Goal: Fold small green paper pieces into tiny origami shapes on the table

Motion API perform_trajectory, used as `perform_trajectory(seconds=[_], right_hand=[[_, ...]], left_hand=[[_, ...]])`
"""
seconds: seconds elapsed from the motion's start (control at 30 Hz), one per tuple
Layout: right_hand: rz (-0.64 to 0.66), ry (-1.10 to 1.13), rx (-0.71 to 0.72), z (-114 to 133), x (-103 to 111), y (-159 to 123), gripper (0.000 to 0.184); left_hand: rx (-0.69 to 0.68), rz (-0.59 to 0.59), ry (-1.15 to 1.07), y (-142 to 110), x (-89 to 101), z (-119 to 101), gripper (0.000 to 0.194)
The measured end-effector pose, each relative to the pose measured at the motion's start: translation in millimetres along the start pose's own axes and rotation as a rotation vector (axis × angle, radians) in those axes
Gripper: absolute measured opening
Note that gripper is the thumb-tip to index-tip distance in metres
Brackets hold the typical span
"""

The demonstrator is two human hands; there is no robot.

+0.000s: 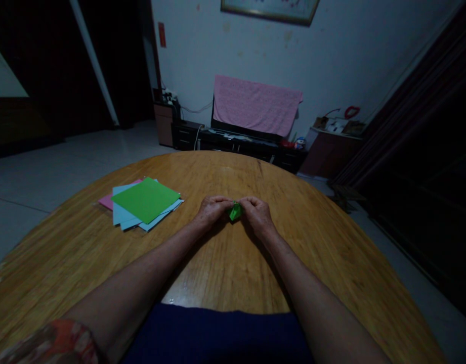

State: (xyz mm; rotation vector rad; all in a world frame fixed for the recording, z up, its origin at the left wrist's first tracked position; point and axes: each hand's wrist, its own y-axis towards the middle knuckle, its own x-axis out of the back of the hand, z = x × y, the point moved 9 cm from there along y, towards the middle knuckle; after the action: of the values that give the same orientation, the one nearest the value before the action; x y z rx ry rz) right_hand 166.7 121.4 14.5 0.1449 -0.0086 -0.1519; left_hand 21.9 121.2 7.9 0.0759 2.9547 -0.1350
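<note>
The left hand (212, 211) and right hand (257, 215) hold a narrow pinch on a small folded green paper (235, 212) between them, over the wooden worktop (233, 172), and well left of that paper lies a loose stack of green, blue and pink sheets (145, 202).

A small folded green paper (235, 212), pointed and tilted, was pinched between the left hand (212, 211) and the right hand (258, 216).
</note>
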Motion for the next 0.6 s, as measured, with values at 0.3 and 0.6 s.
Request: perform_trajectory(seconds=[0.3,0.6], right_hand=[[-0.066,-0.020,-0.043,0.6,5.6,-1.8,0.022],[-0.063,-0.054,-0.019,1.1,8.5,0.2,0.023]], left_hand=[[-0.045,-0.047,-0.077,9.4,8.7,0.0,0.008],[-0.088,-0.063,-0.073,8.6,7.4,-3.6,0.008]])
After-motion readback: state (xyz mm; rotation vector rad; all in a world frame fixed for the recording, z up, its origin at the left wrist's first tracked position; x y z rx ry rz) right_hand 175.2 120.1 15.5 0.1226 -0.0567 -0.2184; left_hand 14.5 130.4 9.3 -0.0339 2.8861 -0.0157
